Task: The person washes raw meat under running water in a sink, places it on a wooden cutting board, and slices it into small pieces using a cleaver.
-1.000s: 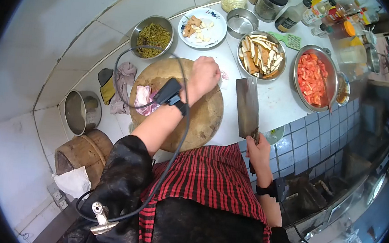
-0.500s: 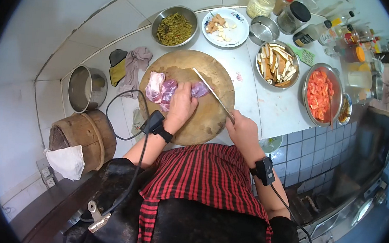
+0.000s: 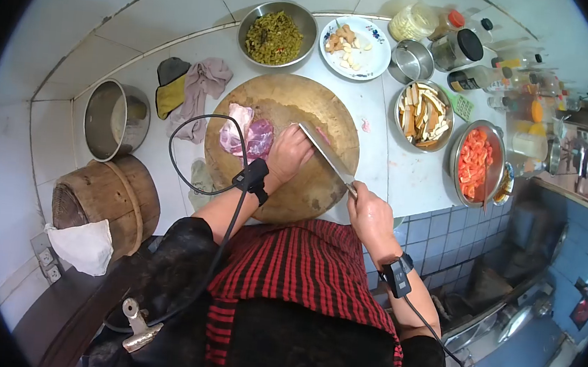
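Note:
On the round wooden cutting board [image 3: 292,204] lies raw meat [image 3: 259,138], purplish red with a paler, fatty part at its left. My left hand [image 3: 289,154] is right of this chunk, fingers curled down against the board beside the blade. It holds a piece of meat, mostly hidden by the hand and knife; a pink bit [image 3: 323,136] shows past the blade. My right hand [image 3: 373,215] is closed round the handle of a kitchen knife [image 3: 328,155]. The blade slants up and left, its tip by my left fingertips.
Behind the board stand a bowl of chopped greens [image 3: 274,38] and a plate of ginger and garlic [image 3: 363,67]. To the right are bowls of sliced brown-and-white strips [image 3: 424,115] and cut tomatoes [image 3: 474,164]. Cloths [image 3: 205,81], a metal pot [image 3: 103,121] and a wooden bucket [image 3: 107,199] are left.
My left hand has shifted right, away from the larger meat chunk. The purple piece that lay at its right is now mostly covered by hand and blade. The knife's broad face shows more.

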Motion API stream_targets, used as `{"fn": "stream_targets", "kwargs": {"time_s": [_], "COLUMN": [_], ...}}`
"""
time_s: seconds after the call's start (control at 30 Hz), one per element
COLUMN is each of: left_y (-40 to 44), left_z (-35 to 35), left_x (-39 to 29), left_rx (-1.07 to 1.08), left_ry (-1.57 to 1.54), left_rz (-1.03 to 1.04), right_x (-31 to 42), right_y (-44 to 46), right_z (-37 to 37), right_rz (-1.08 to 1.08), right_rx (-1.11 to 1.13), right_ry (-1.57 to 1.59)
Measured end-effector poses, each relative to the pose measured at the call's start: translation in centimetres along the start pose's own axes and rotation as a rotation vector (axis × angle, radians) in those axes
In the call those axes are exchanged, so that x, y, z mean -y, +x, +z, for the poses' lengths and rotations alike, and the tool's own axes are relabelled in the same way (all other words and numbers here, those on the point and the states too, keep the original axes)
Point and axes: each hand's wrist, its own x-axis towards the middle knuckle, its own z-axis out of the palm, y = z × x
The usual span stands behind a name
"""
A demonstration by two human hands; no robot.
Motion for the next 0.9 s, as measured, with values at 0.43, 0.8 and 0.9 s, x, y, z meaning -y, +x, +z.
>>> {"fn": "stream_targets", "kwargs": {"time_s": [0.43,0.8,0.9], "left_y": [-0.5,-0.7,-1.0], "left_z": [-0.6,-0.5,-0.2], "left_x": [-0.5,-0.5,-0.4], "left_rx": [-0.061,-0.029,0.004], "left_ry": [-0.066,0.065,0.074], "left_rz": [-0.102,-0.099,-0.116], "right_x": [1.0,0.8,0.9], "right_y": [7.4,1.8,2.7], "right_z": [1.9,-0.8,0.6], "right_rz": [-0.05,0.019,0.048], "right_rx": [0.048,0.102,0.104], "right_ry": [-0.083,-0.162,-0.138]}}
